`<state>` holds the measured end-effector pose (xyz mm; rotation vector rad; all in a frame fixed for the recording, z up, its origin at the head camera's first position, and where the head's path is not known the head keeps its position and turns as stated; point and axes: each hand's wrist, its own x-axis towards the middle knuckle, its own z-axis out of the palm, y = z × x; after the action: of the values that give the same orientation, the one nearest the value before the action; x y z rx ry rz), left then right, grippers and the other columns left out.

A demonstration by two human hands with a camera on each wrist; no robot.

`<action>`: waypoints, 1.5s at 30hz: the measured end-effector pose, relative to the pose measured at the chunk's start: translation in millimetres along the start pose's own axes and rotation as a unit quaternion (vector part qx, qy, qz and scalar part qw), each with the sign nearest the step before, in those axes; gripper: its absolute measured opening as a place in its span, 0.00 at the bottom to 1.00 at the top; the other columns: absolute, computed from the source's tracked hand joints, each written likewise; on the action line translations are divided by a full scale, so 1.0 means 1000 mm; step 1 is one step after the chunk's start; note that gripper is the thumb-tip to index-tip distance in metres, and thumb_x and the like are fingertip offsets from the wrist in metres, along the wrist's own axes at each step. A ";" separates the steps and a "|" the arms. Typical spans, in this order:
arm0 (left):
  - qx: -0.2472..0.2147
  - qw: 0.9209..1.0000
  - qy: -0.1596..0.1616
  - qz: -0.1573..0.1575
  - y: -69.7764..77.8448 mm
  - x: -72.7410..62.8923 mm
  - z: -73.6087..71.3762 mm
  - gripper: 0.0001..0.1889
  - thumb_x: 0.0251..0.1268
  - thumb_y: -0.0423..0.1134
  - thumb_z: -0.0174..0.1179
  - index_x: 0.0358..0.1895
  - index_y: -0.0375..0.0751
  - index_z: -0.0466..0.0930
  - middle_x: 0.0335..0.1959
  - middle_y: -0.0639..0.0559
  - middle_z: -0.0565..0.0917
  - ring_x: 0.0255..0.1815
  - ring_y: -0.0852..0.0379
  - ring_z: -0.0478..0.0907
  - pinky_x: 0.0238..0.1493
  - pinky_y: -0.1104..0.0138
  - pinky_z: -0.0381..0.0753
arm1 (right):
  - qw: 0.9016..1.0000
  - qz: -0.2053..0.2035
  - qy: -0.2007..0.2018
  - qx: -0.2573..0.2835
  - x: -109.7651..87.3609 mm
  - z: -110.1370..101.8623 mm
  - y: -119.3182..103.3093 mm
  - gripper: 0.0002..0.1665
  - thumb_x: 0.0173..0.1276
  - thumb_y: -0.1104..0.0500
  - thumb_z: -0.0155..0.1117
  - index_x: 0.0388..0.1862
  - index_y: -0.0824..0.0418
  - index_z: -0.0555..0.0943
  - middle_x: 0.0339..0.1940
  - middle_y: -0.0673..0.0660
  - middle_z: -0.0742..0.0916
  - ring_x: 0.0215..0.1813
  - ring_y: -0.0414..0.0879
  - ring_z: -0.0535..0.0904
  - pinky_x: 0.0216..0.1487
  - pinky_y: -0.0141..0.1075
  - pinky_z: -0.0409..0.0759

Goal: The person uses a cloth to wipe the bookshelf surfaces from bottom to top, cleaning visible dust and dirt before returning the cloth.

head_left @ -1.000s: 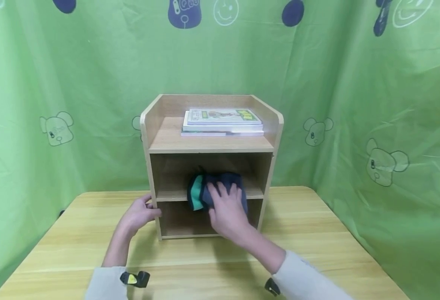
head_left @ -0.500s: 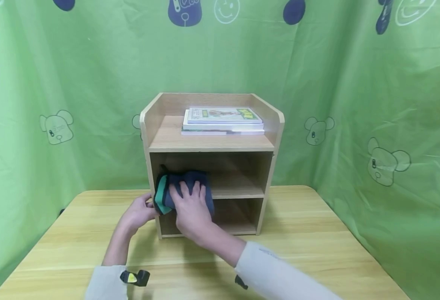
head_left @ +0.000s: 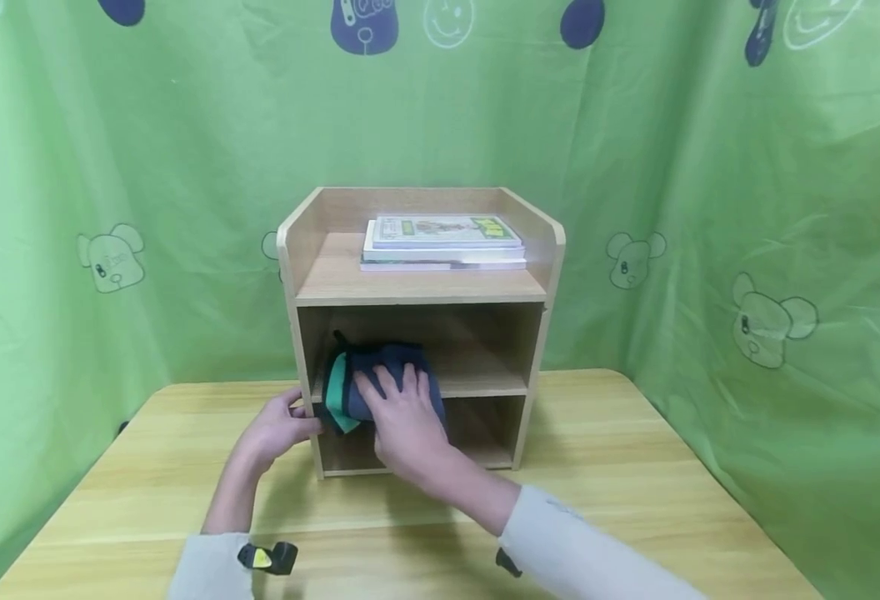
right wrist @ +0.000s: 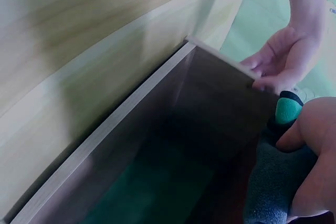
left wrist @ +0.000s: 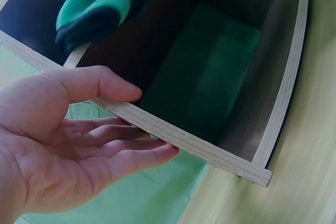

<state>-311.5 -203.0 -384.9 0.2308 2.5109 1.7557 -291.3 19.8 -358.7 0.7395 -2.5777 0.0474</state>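
Observation:
A small wooden shelf unit (head_left: pixel 421 287) stands on the table. My left hand (head_left: pixel 278 429) grips the front edge of its left side panel (left wrist: pixel 173 135). In the left wrist view the thumb lies on the inner side and the fingers on the outer. My right hand (head_left: pixel 408 425) holds a dark blue cloth (right wrist: pixel 270 182) with a green band (head_left: pixel 338 392) and a black loop. The cloth lies over the front edge of the middle shelf board (head_left: pixel 485 387), near the left panel. Its underside is hidden, and the hand covers part of its front.
Several books (head_left: pixel 443 243) lie stacked on the top shelf. Below the middle board is a lower compartment (head_left: pixel 481 433), its back showing green in the wrist views. The wooden table (head_left: pixel 620 467) extends on both sides. A green curtain (head_left: pixel 207 167) hangs behind and beside it.
My right hand moved the cloth left along the middle board to the left panel, then slightly back right. My left hand stayed on the panel.

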 end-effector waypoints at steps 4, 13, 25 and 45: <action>-0.002 1.000 -0.002 -0.003 0.000 0.000 0.000 0.41 0.62 0.28 0.58 0.79 0.31 0.52 0.69 0.28 0.73 0.72 0.34 0.70 0.69 0.46 0.74 | 1.000 0.010 0.019 0.013 -0.014 -0.002 0.026 0.41 0.66 0.60 0.65 0.77 0.49 0.64 0.73 0.62 0.74 0.71 0.77 0.67 0.73 0.67 0.64; -0.012 1.000 -0.003 -0.004 0.000 -0.001 0.001 0.42 0.61 0.28 0.59 0.79 0.31 0.51 0.70 0.26 0.71 0.72 0.32 0.68 0.68 0.46 0.74 | 0.998 0.043 0.052 0.000 -0.049 -0.008 0.091 0.42 0.63 0.54 0.73 0.75 0.49 0.68 0.71 0.62 0.77 0.69 0.77 0.69 0.69 0.71 0.64; -0.008 1.000 0.003 -0.004 -0.002 0.001 0.002 0.42 0.60 0.28 0.59 0.79 0.31 0.53 0.67 0.27 0.74 0.71 0.32 0.70 0.67 0.47 0.76 | 0.995 0.088 -0.003 0.044 -0.048 -0.013 0.085 0.53 0.61 0.21 0.57 0.82 0.35 0.57 0.76 0.72 0.68 0.72 0.87 0.57 0.69 0.79 0.50; -0.005 1.000 0.007 -0.005 -0.003 0.002 0.000 0.40 0.62 0.29 0.58 0.79 0.33 0.54 0.69 0.28 0.73 0.71 0.34 0.71 0.67 0.46 0.75 | 0.997 0.047 0.026 -0.048 -0.002 0.011 -0.004 0.32 0.75 0.46 0.60 0.75 0.34 0.65 0.71 0.68 0.73 0.71 0.80 0.65 0.70 0.72 0.60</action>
<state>-313.8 -203.4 -387.3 0.2048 2.5081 1.7723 -292.6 15.9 -369.6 0.5741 -2.5432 -0.0282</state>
